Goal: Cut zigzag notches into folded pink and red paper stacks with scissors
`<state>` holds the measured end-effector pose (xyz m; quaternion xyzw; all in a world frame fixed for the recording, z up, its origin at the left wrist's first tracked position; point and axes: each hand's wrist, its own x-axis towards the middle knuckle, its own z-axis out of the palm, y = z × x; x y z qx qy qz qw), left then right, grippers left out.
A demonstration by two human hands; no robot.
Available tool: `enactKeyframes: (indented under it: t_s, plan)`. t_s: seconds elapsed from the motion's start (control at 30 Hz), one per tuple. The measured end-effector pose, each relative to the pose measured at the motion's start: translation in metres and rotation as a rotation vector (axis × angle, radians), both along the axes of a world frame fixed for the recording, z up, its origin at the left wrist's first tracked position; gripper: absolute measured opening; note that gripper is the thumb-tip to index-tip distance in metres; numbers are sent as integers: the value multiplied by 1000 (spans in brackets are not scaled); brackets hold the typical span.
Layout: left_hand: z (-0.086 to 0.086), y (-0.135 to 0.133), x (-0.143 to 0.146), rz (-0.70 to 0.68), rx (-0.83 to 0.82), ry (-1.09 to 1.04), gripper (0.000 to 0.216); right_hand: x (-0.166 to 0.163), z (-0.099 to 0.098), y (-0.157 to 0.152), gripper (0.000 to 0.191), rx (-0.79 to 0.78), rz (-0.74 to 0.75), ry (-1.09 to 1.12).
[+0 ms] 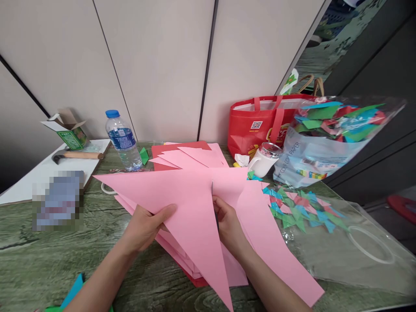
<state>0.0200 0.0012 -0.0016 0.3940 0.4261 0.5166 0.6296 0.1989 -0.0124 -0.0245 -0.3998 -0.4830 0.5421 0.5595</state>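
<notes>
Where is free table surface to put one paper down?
Bare green table lies in front of the left hand, between the blurred item and the pink paper stack. Right of the right hand, origami pieces and a plastic bag crowd it.

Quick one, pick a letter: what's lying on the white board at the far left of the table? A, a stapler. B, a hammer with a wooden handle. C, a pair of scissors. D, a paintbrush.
B: a hammer with a dark head and a wooden handle lies on the white board, just in front of the open green and white carton and left of the water bottle.
</notes>
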Motion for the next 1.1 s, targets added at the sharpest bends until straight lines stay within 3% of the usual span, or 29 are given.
enactKeyframes:
  t_s: [0.77, 1.1]
  plan:
    - [7, -2, 2, 13, -16, 48, 37, 1, -4, -1, 18, -57, -28, 23]
    - [6, 2, -5, 19, 41, 16, 51, 3, -5, -2, 18, -47, -41, -38]
